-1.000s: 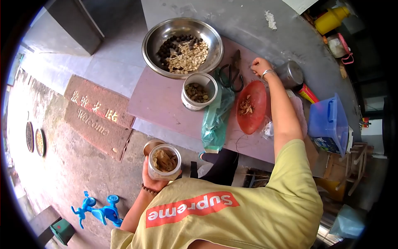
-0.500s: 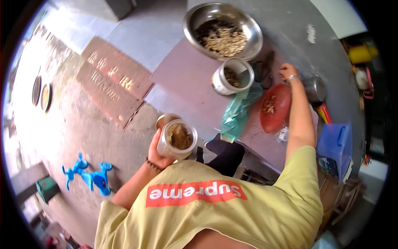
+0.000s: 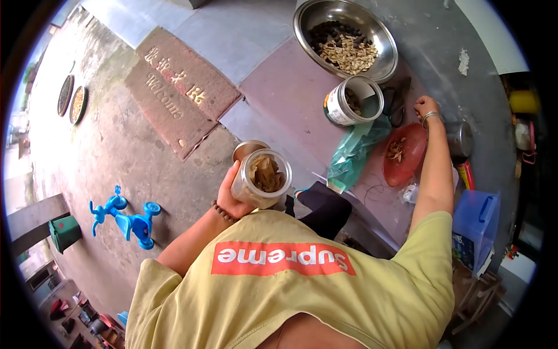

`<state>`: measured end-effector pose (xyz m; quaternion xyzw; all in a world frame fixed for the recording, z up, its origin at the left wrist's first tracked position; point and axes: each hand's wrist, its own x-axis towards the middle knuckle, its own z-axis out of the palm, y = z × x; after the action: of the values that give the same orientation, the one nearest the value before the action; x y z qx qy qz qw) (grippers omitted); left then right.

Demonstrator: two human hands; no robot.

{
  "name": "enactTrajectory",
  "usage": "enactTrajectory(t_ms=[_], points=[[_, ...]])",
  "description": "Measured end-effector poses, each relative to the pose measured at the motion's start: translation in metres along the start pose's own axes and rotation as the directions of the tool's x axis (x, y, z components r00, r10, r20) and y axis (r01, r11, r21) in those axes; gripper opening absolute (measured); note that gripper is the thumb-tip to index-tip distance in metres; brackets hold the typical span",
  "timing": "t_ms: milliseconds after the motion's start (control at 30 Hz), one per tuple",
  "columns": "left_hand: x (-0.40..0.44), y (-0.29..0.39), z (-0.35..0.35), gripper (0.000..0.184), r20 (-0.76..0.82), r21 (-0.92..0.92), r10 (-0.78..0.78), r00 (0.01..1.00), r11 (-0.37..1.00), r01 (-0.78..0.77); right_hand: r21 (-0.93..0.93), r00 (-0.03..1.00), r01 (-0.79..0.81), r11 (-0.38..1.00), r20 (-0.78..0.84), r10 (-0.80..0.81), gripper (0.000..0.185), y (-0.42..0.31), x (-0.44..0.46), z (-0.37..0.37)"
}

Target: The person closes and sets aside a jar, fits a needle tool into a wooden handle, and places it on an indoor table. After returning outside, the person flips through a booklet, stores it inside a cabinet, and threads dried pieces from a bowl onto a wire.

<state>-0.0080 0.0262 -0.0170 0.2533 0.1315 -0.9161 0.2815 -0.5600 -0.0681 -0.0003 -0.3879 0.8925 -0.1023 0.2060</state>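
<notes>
My left hand (image 3: 233, 195) is wrapped round a clear plastic jar (image 3: 247, 189), its mouth tilted up toward me and crumpled brown dry material inside. A round brownish lid-like disc (image 3: 251, 148) shows just behind the jar; whether my fingers touch it, I cannot tell. Stretched out to the right, my right hand (image 3: 427, 106) has its fingers curled closed, and anything in them is hidden. It is just beyond the red plastic dish (image 3: 411, 166), which has small pale-brown pieces in it. A metal canister (image 3: 459, 138) stands to the right of that forearm.
A steel basin (image 3: 388, 61) holds pale seeds and dark pieces. Below it are a white-labelled tub (image 3: 337, 107), scissors (image 3: 399, 103) and a green plastic bag (image 3: 354, 154). A blue bin (image 3: 478, 212) stands right; a blue tricycle (image 3: 131, 224) and a welcome mat (image 3: 168, 125) are left.
The view has shifted, so most things sit farther right in it. My left hand still holds the jar, and my right hand stays curled beyond the red dish.
</notes>
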Motion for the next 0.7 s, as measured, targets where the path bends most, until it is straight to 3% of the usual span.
enactTrajectory(t_ms=[100,200,300,500,567,600,633,700], points=[[0.002,0.001,-0.001,0.057,-0.015,-0.038,-0.001,1.0,0.999,0.0,0.014,0.999,-0.039,0.999,-0.01,0.039,0.009,-0.008,-0.009,-0.002],[0.003,0.0,0.007,0.057,-0.038,-0.122,-0.026,0.999,0.992,0.022,0.163,0.997,0.049,0.985,-0.063,-0.039,0.006,-0.003,-0.015,-0.003],[0.005,0.0,0.012,0.058,-0.065,-0.062,-0.032,0.997,0.998,0.028,0.303,0.981,0.124,0.945,-0.18,-0.071,0.007,0.007,-0.014,-0.01],[0.006,0.003,0.021,0.059,-0.027,-0.042,-0.076,0.997,0.996,0.075,0.221,0.971,0.081,0.972,-0.239,-0.026,0.008,-0.007,-0.033,-0.039],[0.009,0.008,0.011,0.064,0.151,0.073,-0.097,0.984,0.994,0.086,0.147,0.974,0.053,0.988,-0.227,-0.018,0.009,-0.002,-0.026,-0.034],[0.007,0.009,0.011,0.063,0.14,0.08,-0.087,0.986,0.994,0.076,-0.003,0.963,0.098,0.995,-0.251,-0.096,0.01,0.012,-0.012,-0.028],[0.006,0.009,0.016,0.063,0.139,0.084,-0.091,0.986,0.993,0.08,-0.001,0.963,0.094,0.996,-0.253,-0.091,0.01,0.021,-0.006,-0.021],[0.004,0.006,0.028,0.058,-0.075,-0.036,-0.044,0.996,0.999,0.041,0.015,0.971,0.063,0.998,-0.234,-0.058,0.011,0.032,0.007,-0.012]])
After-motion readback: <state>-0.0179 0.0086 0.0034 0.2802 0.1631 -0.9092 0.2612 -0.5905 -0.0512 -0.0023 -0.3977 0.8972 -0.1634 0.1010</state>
